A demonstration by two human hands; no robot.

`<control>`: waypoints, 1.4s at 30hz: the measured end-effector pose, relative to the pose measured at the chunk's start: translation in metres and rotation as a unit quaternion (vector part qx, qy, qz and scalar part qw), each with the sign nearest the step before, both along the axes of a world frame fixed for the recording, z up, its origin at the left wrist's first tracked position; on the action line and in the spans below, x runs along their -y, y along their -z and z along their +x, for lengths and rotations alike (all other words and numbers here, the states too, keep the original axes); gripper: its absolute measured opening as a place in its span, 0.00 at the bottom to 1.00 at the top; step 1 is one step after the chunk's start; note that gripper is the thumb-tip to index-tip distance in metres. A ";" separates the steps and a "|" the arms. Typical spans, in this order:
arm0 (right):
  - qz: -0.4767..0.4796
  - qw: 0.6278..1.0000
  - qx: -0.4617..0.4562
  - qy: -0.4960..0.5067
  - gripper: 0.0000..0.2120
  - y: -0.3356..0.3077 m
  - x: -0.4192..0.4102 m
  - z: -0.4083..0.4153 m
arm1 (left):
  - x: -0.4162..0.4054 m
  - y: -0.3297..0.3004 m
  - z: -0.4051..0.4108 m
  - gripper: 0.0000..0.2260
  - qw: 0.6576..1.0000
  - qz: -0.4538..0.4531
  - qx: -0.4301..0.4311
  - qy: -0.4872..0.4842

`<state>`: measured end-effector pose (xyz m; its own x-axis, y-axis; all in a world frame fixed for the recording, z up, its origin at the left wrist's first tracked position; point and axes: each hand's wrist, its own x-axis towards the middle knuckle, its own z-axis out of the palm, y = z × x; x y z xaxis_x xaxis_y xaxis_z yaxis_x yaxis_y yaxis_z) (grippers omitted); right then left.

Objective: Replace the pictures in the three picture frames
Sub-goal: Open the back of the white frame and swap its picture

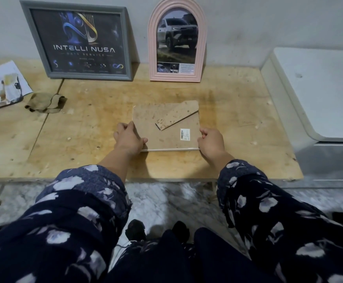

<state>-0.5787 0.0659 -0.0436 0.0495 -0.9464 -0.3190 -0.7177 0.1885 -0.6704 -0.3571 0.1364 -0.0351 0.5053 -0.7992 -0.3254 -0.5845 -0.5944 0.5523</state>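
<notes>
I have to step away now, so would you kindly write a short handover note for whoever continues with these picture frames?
Left hand: grips the left edge of the face-down frame.
Right hand: grips its right edge.
That frame lies back up on the wooden table, stand flap folded, backing board on.
Grey frame and pink arched frame stand leaning against the wall, each holding a picture.
Loose prints and a cloth lie at far left.
Done: cannot tell which pictures are already new.
Left: turn the face-down frame over, check it, stand it with the others.
</notes>
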 end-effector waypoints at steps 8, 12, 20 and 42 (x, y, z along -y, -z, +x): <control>-0.028 0.965 -0.203 -0.161 0.27 0.003 -0.006 -0.008 | 0.006 -0.001 0.002 0.22 0.999 0.039 0.012 0.019; -0.044 0.928 -0.305 -0.211 0.30 -0.005 -0.008 -0.008 | 0.011 -0.002 0.000 0.22 0.997 0.069 0.036 0.025; -0.036 0.860 -0.424 -0.281 0.18 -0.031 0.009 0.002 | 0.018 -0.012 -0.003 0.19 0.983 0.137 0.098 0.073; 0.155 0.847 -0.410 -0.301 0.50 -0.046 0.061 0.018 | 0.037 -0.026 -0.003 0.33 0.957 0.215 0.155 0.116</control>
